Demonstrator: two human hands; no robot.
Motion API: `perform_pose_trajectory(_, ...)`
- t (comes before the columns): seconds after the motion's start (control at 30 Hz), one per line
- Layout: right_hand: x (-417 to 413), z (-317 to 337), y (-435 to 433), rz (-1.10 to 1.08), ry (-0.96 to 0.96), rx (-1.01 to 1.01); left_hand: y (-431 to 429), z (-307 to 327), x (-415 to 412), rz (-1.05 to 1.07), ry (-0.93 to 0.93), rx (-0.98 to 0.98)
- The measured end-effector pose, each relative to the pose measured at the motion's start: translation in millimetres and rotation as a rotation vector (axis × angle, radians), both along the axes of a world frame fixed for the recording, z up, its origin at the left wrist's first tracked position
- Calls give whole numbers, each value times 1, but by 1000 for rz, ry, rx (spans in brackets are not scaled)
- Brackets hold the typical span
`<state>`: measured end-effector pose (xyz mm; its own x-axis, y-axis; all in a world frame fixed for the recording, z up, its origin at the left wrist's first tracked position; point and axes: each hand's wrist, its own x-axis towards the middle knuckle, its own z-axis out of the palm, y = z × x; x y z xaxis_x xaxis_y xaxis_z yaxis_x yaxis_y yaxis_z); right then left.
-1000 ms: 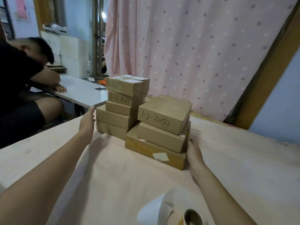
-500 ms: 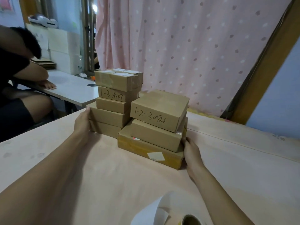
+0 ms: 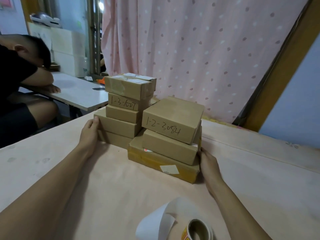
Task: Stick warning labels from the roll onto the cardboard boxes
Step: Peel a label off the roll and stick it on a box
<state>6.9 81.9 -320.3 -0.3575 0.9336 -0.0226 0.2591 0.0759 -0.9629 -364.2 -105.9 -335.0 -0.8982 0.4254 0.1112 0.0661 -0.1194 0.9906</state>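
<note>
Two stacks of brown cardboard boxes stand side by side on the pale table (image 3: 259, 187). The taller left stack (image 3: 124, 103) has several boxes, one marked "1-3-1007". My left hand (image 3: 90, 134) grips the left end of its lower boxes, thumb on the upper edge. The right stack has three boxes, with the one marked "1-2-3084" (image 3: 173, 118) on top. My right hand (image 3: 207, 163) holds the right end of its bottom box (image 3: 155, 161), fingers hidden behind it. The label roll (image 3: 197, 230) lies near me, its white backing strip (image 3: 155, 220) curling loose.
A person in black (image 3: 19, 80) leans on a white desk (image 3: 78, 94) at the left. A pink dotted curtain (image 3: 199, 49) hangs right behind the boxes. A wooden post (image 3: 280, 66) slants at the right. White cartons (image 3: 67, 49) are stacked at the back left.
My left hand has come in from beside the left stack and now grips its lower boxes. My right hand stays at the right stack's bottom box. The stacks have barely moved.
</note>
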Motion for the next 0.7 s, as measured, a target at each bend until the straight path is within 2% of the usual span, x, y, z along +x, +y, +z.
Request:
perform_pose_trajectory(0.23, 42, 1, -21, -32, -1, -13, -19, 8, 49, -7, 28, -19)
perform_pose_trajectory(0.7, 100, 23, -50, -79, 147, -223, -38, 16, 112, -52, 43, -87)
